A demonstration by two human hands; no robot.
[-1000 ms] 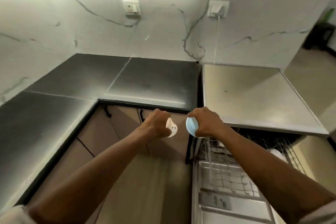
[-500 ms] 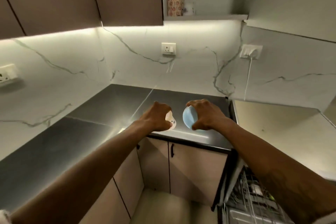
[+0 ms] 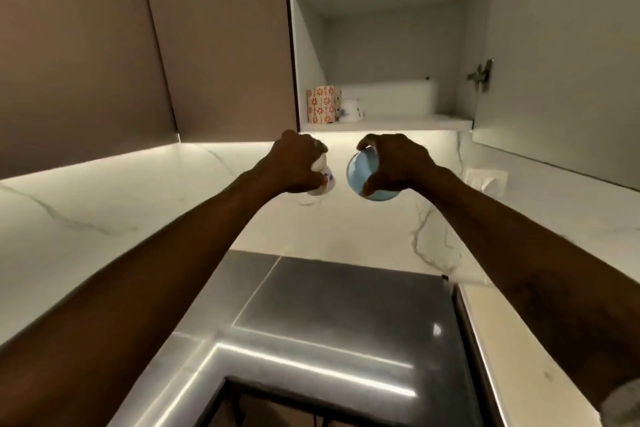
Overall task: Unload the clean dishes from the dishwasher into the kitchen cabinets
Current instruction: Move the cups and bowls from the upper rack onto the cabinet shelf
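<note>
A: Left hand?
B: Left hand (image 3: 298, 163) is fisted tight round a white cup (image 3: 325, 181) with a small print. The cup is held in the air, just below the front edge of the lowest shelf (image 3: 398, 123).

A: Right hand?
B: Right hand (image 3: 398, 165) pinches a blue bowl (image 3: 363, 177) by its rim, fingers over the top edge and thumb at the lower edge. The bowl is tipped on edge. Bowl and cup are just beside each other with a narrow gap, apart.

A: Cabinet?
B: The cabinet door (image 3: 554, 62) stands swung out on the right, hinge (image 3: 481, 74) showing. A floral mug (image 3: 320, 104) sits at the shelf's far left by the side wall, with a small white mug (image 3: 351, 110) beside it. Cannot tell whether they touch. From there the shelf board runs rightward to the door side.

A: Below?
B: The dark counter (image 3: 346, 305) lies well under both hands, with the marble wall (image 3: 138, 191) behind. A socket (image 3: 486, 180) is on the wall to the right of the right wrist.
</note>
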